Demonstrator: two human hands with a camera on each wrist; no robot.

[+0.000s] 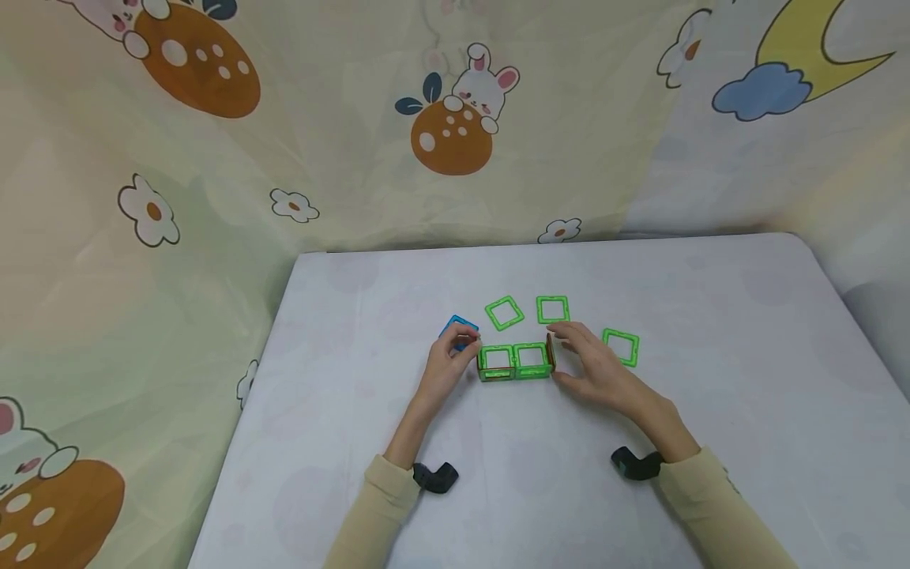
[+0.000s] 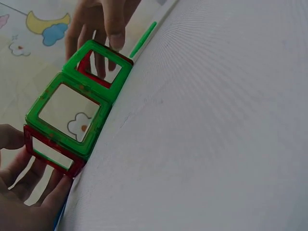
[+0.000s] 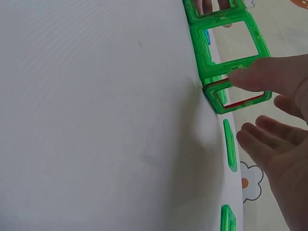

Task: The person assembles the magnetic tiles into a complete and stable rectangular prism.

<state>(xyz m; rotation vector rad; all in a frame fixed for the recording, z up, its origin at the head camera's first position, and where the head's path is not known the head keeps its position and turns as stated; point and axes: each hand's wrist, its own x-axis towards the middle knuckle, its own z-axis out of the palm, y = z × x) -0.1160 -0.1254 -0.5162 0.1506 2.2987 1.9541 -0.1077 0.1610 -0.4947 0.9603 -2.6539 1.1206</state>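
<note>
A row of two joined green magnetic tile frames (image 1: 514, 374) stands upright on the table, with green tiles along its base. A red square magnetic tile (image 2: 54, 153) closes the left end. My left hand (image 1: 449, 359) holds that red tile by its edges between curled fingers and thumb. At the right end stands another tile with a red edge (image 1: 550, 352). My right hand (image 1: 597, 371) is beside it; its thumb (image 3: 245, 78) touches the tile while the other fingers stay extended and apart. Behind my left fingers lies a blue tile (image 1: 460, 321), partly hidden.
Loose green square tiles lie beyond the row: one tilted tile (image 1: 504, 313), one behind the right end (image 1: 552, 298), and one right of my right hand (image 1: 631, 361). A white cloth covers the table (image 1: 768, 379); a patterned curtain (image 1: 341, 118) hangs behind it.
</note>
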